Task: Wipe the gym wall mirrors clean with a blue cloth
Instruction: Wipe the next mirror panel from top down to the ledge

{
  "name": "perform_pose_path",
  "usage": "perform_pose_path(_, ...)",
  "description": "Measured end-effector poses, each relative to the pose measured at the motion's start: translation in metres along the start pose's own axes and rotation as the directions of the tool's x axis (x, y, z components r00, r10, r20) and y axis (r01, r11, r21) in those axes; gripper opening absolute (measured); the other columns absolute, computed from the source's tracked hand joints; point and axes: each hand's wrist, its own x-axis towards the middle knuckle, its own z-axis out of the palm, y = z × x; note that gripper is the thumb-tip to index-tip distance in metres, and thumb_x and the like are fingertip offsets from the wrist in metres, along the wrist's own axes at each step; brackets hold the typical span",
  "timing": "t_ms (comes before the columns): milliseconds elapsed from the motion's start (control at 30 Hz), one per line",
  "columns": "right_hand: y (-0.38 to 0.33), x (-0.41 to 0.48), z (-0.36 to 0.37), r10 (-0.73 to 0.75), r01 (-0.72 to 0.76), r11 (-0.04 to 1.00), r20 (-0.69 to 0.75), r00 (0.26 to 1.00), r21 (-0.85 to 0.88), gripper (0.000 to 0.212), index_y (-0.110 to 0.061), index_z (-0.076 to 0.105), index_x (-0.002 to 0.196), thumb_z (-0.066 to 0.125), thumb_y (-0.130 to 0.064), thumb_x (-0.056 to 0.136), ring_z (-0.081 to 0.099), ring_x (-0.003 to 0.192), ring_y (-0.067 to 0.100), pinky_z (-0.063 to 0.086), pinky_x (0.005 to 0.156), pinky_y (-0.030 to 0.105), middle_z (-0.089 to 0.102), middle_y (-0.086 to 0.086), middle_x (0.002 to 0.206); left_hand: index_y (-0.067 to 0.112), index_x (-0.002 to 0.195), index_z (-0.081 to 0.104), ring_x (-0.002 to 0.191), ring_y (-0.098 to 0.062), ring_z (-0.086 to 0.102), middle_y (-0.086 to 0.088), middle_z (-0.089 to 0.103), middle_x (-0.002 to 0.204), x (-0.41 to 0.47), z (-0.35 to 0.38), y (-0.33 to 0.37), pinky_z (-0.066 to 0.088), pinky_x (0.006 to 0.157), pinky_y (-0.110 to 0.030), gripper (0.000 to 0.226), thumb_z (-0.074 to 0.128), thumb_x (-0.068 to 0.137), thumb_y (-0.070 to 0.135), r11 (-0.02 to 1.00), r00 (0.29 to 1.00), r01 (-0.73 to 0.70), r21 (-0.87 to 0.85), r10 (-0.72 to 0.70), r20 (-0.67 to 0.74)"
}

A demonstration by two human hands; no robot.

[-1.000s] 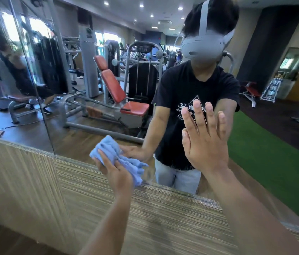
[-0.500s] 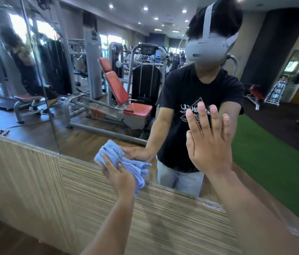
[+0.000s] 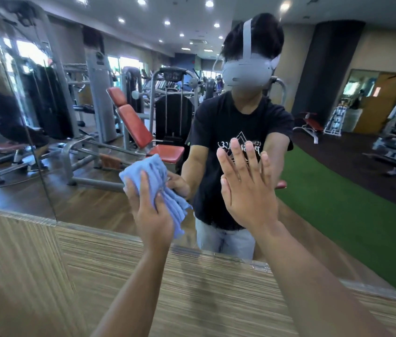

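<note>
Mirror [image 3: 75, 190]: it filled the upper part of my view above the wall, in two panes that met at an angle.
Seam [image 3: 32, 152]: a thin tilted line at the far left, where the two panes joined; left of it the glass showed blurred gym machines.
Wall [image 3: 94, 276]: striped wood-grain panelling ran below the mirror's bottom edge, across the whole width under both my arms.
Bench [image 3: 138, 132]: a red padded seat on a grey frame, seen only in the glass, up and left of the cloth.
Cloth [image 3: 153, 173]: blue and bunched into folds, it sat against the lower part of the larger pane, a little above its bottom edge.
Left hand [image 3: 152, 215]: I gripped the cloth from behind, fingers laid up over it and thumb curled into its folds, holding it to the glass.
Reflection [image 3: 238, 127]: my own figure in a black shirt stood in the glass behind both hands, its arms reaching out towards mine.
Right hand [image 3: 250, 193]: flat and upright with the palm toward the glass, fingers straight and close together, holding nothing. It was just right of the cloth and apart from it. I could not tell whether it pressed on the pane.
Turf [image 3: 338, 215]: a green strip of floor showed in the glass at the far right.
</note>
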Motion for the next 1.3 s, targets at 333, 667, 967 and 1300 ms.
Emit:
perform_pose_path(333, 0.050, -0.022, -0.035, 0.066, -0.068, 0.994, 0.027, 0.997, 0.083, 0.065, -0.015, 0.030, 0.161, 0.050, -0.019, 0.100, 0.013, 0.158, 0.035, 0.014, 0.127, 0.056, 0.019, 0.014, 0.170, 0.028, 0.149, 0.040, 0.149, -0.040, 0.018, -0.003, 0.015, 0.167, -0.034, 0.024, -0.039, 0.020, 0.117, -0.041, 0.055, 0.050, 0.096, 0.018, 0.570, 0.623, -0.779, 0.260, 0.657, 0.425)
perform_pose_path(667, 0.129, -0.069, -0.049, 0.197, -0.192, 0.980, 0.122, 0.973, -0.045, 0.067, -0.021, 0.019, 0.164, 0.041, -0.031, 0.102, 0.005, 0.159, 0.034, 0.004, 0.128, 0.055, 0.006, 0.011, 0.172, 0.015, 0.148, 0.042, 0.147, -0.051, 0.019, -0.024, 0.031, 0.158, 0.035, 0.039, 0.031, 0.025, 0.117, -0.063, 0.049, 0.044, 0.100, 0.005, 0.683, 0.721, -0.693, 0.233, 0.663, 0.201)
perform_pose_path(967, 0.138, -0.073, -0.027, 0.144, -0.143, 0.990, 0.053, 0.988, -0.013, 0.070, -0.029, 0.003, 0.165, 0.035, -0.036, 0.104, 0.000, 0.159, 0.031, 0.002, 0.127, 0.054, -0.004, 0.003, 0.173, 0.021, 0.146, 0.044, 0.150, -0.034, 0.017, -0.009, 0.033, 0.156, -0.049, 0.112, 0.060, 0.025, 0.119, -0.055, 0.046, 0.037, 0.103, 0.006, 0.409, 0.416, -0.908, 0.091, 0.853, 0.316)
perform_pose_path(1300, 0.143, -0.078, -0.014, 0.118, -0.118, 0.993, -0.003, 0.993, -0.011, 0.062, -0.027, 0.011, 0.165, 0.031, -0.037, 0.107, 0.001, 0.159, 0.032, 0.003, 0.127, 0.055, -0.003, 0.005, 0.173, 0.025, 0.151, 0.037, 0.154, -0.037, 0.008, -0.006, 0.024, 0.161, 0.003, 0.035, 0.002, 0.012, 0.122, -0.060, 0.063, 0.058, 0.092, 0.013, 0.095, 0.193, -0.977, 0.193, 0.785, 0.589)
